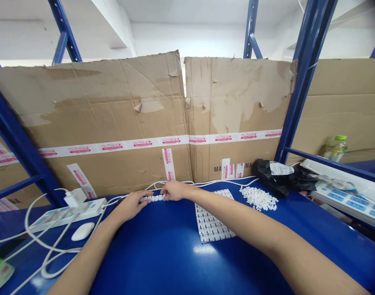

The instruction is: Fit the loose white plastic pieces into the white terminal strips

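At the back of the blue table, a short row of small white plastic pieces (157, 198) lies near the foot of the cardboard wall. My left hand (130, 206) grips its left end, with the thumb in front and the fingers behind. My right hand (175, 191) is closed at the right end, its fingertips pinched on the row and partly hidden. Under my right forearm lies a flat white-grey sheet with rows of slots (212, 225), partly covered by the arm. Beyond that arm is a heap of loose small white pieces (258, 198).
A power strip (93, 208) with a white plug, looping white cables (49, 250) and a white mouse (82, 231) are at left. Black plastic bags (269, 176) and another power strip (344, 200) lie at right. Cardboard (129, 123) and blue posts (304, 78) bound the back.
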`<state>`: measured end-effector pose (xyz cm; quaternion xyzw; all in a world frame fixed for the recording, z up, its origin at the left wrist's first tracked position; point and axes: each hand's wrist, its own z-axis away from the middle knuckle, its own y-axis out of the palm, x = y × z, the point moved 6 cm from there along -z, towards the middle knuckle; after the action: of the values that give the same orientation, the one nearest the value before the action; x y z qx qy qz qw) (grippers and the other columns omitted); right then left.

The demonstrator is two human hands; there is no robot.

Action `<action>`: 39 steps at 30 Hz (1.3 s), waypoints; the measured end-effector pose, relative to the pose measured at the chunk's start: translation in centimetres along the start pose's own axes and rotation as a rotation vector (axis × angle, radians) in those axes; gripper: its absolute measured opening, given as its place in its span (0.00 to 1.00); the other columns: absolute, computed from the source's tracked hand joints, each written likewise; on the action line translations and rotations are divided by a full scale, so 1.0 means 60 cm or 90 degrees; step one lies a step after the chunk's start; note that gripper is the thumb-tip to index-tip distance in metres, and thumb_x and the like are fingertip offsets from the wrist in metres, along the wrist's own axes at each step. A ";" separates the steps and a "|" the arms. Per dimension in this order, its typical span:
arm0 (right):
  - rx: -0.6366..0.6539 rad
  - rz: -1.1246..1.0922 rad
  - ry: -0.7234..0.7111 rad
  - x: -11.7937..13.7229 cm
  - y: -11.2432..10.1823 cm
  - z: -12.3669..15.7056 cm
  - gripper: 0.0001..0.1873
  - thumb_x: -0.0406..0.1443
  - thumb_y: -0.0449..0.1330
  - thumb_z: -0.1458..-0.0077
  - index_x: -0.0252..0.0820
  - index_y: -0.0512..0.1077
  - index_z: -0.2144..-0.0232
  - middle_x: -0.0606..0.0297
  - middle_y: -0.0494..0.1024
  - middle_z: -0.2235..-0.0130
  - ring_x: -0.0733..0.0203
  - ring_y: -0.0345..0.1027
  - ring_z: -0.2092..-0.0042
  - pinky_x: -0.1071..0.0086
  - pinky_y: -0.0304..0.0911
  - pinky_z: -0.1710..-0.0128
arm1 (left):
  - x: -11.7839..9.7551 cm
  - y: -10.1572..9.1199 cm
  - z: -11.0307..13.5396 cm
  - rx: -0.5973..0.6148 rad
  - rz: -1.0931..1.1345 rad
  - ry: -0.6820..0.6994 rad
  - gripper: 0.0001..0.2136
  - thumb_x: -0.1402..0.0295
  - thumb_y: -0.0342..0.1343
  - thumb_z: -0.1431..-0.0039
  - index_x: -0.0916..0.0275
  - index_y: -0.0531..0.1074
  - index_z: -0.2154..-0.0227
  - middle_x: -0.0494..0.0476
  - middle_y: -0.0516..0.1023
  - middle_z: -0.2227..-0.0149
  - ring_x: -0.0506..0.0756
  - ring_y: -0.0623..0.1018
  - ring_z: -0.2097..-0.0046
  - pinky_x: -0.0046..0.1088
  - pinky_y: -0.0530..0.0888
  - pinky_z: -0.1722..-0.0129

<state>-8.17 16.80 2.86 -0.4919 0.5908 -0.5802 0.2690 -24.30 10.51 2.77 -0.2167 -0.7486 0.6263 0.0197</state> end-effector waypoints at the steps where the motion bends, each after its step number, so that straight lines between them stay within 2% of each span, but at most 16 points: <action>1: 0.000 -0.001 -0.002 0.000 0.001 0.000 0.16 0.32 0.70 0.42 0.34 0.83 0.51 0.53 0.87 0.55 0.51 0.81 0.56 0.69 0.67 0.60 | 0.000 0.000 -0.001 -0.004 0.004 -0.002 0.21 0.56 0.52 0.36 0.57 0.82 0.48 0.59 0.85 0.45 0.65 0.83 0.44 0.37 0.75 0.42; 7: 0.002 -0.002 -0.010 0.003 0.004 -0.002 0.15 0.31 0.69 0.41 0.37 0.82 0.51 0.57 0.86 0.53 0.54 0.81 0.55 0.70 0.67 0.56 | -0.002 0.003 -0.003 -0.016 0.024 0.005 0.21 0.55 0.55 0.37 0.57 0.82 0.48 0.60 0.85 0.45 0.66 0.84 0.45 0.37 0.76 0.43; 12: -0.003 0.002 -0.015 0.004 0.004 -0.002 0.16 0.30 0.68 0.41 0.35 0.82 0.50 0.55 0.87 0.54 0.53 0.80 0.56 0.69 0.67 0.55 | 0.000 0.010 -0.009 -0.020 0.034 0.006 0.18 0.56 0.54 0.36 0.56 0.82 0.50 0.58 0.86 0.45 0.65 0.83 0.44 0.37 0.76 0.43; 25: 0.000 0.007 -0.016 0.003 0.006 -0.005 0.17 0.29 0.67 0.42 0.35 0.82 0.50 0.55 0.87 0.54 0.54 0.80 0.56 0.70 0.66 0.56 | -0.022 0.008 -0.008 -0.019 0.045 0.011 0.20 0.58 0.55 0.38 0.56 0.81 0.46 0.57 0.84 0.43 0.64 0.83 0.42 0.36 0.74 0.39; 33: -0.006 0.023 -0.001 0.001 0.007 -0.006 0.16 0.31 0.68 0.42 0.38 0.83 0.51 0.58 0.87 0.57 0.54 0.80 0.58 0.71 0.65 0.59 | -0.018 0.010 -0.010 -0.025 0.071 -0.001 0.20 0.56 0.56 0.37 0.56 0.81 0.48 0.57 0.85 0.44 0.65 0.82 0.42 0.38 0.74 0.39; 39: -0.009 0.026 -0.002 0.001 0.006 -0.006 0.15 0.32 0.69 0.41 0.36 0.83 0.51 0.55 0.87 0.56 0.53 0.80 0.57 0.70 0.65 0.59 | -0.019 0.011 -0.012 -0.031 0.068 0.010 0.20 0.56 0.55 0.37 0.57 0.82 0.49 0.57 0.85 0.45 0.66 0.83 0.43 0.38 0.75 0.40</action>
<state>-8.64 16.83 2.63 -0.4830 0.6044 -0.5693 0.2781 -22.84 10.85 2.57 -0.2614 -0.7509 0.6064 -0.0131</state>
